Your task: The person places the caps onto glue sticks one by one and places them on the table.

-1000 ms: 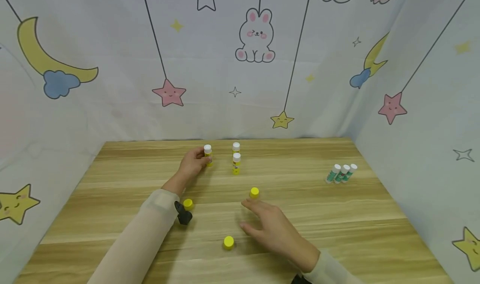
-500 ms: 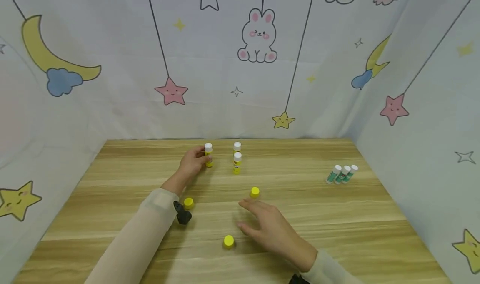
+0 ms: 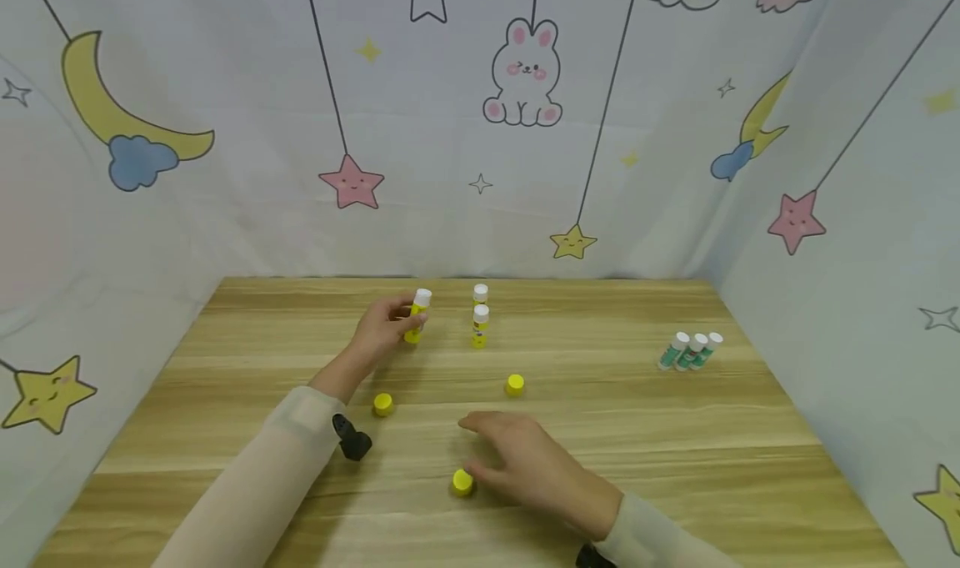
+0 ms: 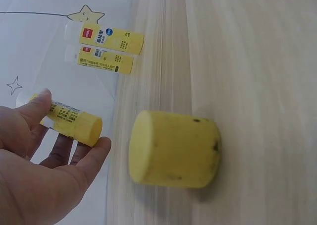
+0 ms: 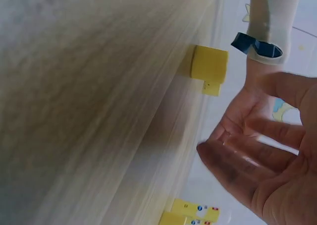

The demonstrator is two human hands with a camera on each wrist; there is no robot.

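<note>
My left hand [image 3: 381,328] grips a yellow glue stick [image 4: 74,122] with a white cap, tilted, between thumb and fingers. Two similar yellow glue sticks [image 3: 480,328] stand upright just to its right, one behind the other. My right hand [image 3: 528,468] hovers over the table with fingers loosely bent and nothing held; its thumb overlaps the nearest yellow cap [image 3: 462,483] in the head view. Another yellow cap [image 3: 514,385] lies beyond the right hand, and a third yellow cap [image 3: 383,404] lies beside the left wrist, large in the left wrist view.
Three green glue sticks [image 3: 691,352] with white caps stand together at the right on the wooden table [image 3: 600,418]. A white curtain [image 3: 420,234] printed with stars and a rabbit hangs behind and along the sides.
The left hand's glue stick has gone from upright to tilted and come slightly nearer. The right hand has moved left and toward the nearest yellow cap. The view has shifted a little.
</note>
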